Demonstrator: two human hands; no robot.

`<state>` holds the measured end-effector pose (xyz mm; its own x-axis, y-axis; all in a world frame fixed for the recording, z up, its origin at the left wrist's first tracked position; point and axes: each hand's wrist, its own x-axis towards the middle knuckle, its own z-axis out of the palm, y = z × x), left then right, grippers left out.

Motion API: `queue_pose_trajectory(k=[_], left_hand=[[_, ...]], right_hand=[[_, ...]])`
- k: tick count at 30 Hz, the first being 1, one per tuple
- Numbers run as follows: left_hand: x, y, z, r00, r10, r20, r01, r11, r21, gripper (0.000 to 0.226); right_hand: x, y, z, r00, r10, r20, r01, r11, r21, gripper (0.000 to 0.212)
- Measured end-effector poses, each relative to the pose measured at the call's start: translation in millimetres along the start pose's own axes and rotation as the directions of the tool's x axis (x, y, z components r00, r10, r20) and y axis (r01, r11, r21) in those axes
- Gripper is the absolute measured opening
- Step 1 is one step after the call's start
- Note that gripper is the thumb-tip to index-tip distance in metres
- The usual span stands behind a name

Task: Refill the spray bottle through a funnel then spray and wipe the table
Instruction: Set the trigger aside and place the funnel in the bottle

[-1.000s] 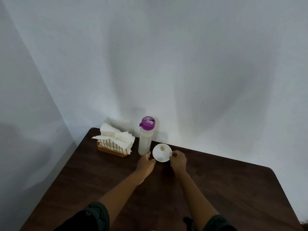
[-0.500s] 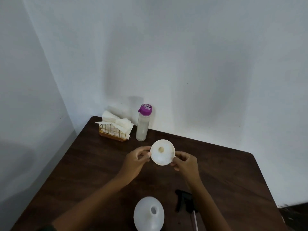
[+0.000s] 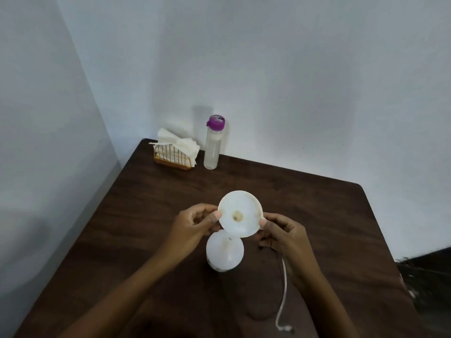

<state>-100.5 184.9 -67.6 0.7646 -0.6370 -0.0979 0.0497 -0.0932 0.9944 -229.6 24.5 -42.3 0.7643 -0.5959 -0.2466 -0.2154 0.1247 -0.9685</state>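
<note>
Fingers (image 3: 214, 217): thumb and forefinger of each hand pinch the funnel (image 3: 240, 213) by its rim. The left hand (image 3: 194, 228) takes the left edge and the right hand (image 3: 286, 236) the opposite edge, with the other fingers curled loosely behind.
Funnel position: it is held in the air with its wide mouth tipped up toward the person. It sits just over the top of the spray bottle (image 3: 224, 254). I cannot tell whether the spout has entered the neck.
Spray bottle: white and translucent, it stands upright on the table (image 3: 317, 203) between the two wrists, its neck hidden behind the funnel.
Spray head: only its thin dip tube (image 3: 283, 284) shows, lying on the wood beside the right forearm.
Refill supply: a clear bottle with a purple cap (image 3: 214, 145) stands capped at the far edge, just beside the napkin holder (image 3: 174, 152).
Funnel handling: it looks like light, stiff, thin plastic. The rim gives a firm edge, so a fingertip pinch should be enough, though the smooth wall would likely turn slippery once wet.
Bottle handling: it looks light and likely near empty, so it could tip under a sideways push from the spout.
Best hold: probably one hand round the bottle's body and the other on the funnel rim.
Risk: a tilted funnel would spill during pouring.
</note>
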Motion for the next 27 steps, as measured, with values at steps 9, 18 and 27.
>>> queue_pose_trajectory(k=[9, 18, 27], left_hand=[[-5.0, -10.1, 5.6, 0.999, -0.036, 0.01, 0.035, 0.999, 0.036, 0.016], [-3.8, -4.6, 4.3, 0.999, -0.042, -0.01, 0.042, 0.999, 0.026, 0.023], [-9.4, -10.3, 10.5, 0.993, -0.117, 0.0, 0.117, 0.993, 0.008, 0.027]], right_hand=[[-0.3, 7.5, 3.8, 0.992, 0.127, 0.012, -0.128, 0.985, 0.112, 0.018], [3.6, 4.2, 3.8, 0.989, 0.14, 0.037, -0.143, 0.985, 0.092, 0.018], [7.4, 7.7, -0.6, 0.984, 0.17, 0.046, -0.173, 0.982, 0.07, 0.018]])
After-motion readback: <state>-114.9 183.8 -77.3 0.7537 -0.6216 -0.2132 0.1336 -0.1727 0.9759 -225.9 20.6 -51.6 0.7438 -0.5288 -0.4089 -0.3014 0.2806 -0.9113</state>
